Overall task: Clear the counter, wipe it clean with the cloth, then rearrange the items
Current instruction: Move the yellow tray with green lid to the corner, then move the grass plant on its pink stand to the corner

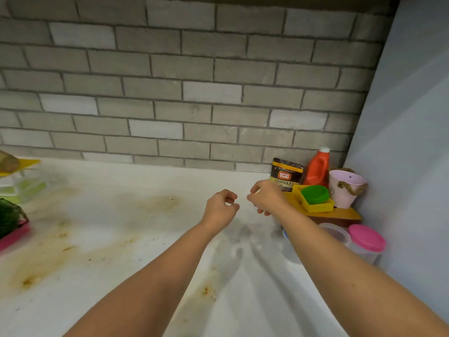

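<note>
White counter (126,229), smeared with brown stains (162,203) across left and middle. Crowded into the right corner: black granules pouch (286,173) upright at the back, orange bottle (317,170) beside it, pink bucket (345,188), green bowl (315,194) inside yellow tray (315,207) on wooden board (340,215), pink-lidded jar (366,238) in front.

On board (340,215) at rt rear corner of counter (121,239): tray (315,208) w/ bowl (314,193) in it, pail (345,188) to rt. Behind board: pouch (286,173), bottle (317,170) just rt of it. In front of board: two lidded tubs (366,239).
</note>
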`<move>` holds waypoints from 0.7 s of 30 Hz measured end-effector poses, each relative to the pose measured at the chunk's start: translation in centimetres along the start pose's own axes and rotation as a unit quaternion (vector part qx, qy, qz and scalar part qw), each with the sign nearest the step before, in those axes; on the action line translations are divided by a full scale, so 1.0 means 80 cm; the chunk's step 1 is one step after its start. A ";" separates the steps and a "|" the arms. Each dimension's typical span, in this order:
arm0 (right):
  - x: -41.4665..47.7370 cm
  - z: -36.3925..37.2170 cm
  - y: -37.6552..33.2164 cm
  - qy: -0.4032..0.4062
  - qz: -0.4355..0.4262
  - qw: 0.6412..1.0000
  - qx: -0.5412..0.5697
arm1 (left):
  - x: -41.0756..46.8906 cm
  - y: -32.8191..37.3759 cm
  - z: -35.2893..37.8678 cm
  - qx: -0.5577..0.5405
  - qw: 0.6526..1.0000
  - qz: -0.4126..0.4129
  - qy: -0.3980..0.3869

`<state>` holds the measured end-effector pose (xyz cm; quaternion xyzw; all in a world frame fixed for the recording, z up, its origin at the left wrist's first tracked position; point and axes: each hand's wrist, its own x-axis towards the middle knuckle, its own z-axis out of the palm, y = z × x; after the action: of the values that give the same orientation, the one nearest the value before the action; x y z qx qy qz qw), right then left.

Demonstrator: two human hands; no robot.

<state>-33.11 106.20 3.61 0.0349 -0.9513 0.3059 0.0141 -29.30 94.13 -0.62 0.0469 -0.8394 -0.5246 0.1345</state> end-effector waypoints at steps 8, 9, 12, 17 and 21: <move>-0.052 0.098 -0.139 -0.069 -0.038 0.996 0.037 | -0.043 -0.064 -0.167 0.022 0.998 -0.022 0.046; -0.061 0.113 -0.157 -0.080 -0.044 0.995 0.040 | -0.049 -0.074 -0.192 0.029 0.998 -0.026 0.054; -0.085 0.161 -0.214 -0.107 -0.067 0.991 0.048 | -0.072 -0.106 -0.265 0.052 0.995 -0.036 0.083; -0.126 0.235 -0.301 -0.148 -0.101 0.981 0.069 | -0.108 -0.156 -0.374 0.085 0.987 -0.061 0.123; -0.143 0.279 -0.343 -0.184 -0.117 0.973 0.070 | -0.120 -0.189 -0.440 0.100 0.981 -0.073 0.151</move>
<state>-19.74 71.60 0.89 0.2023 -0.9031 0.3564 -0.1286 -11.35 58.94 -1.23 0.1998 -0.8522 -0.4328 0.2158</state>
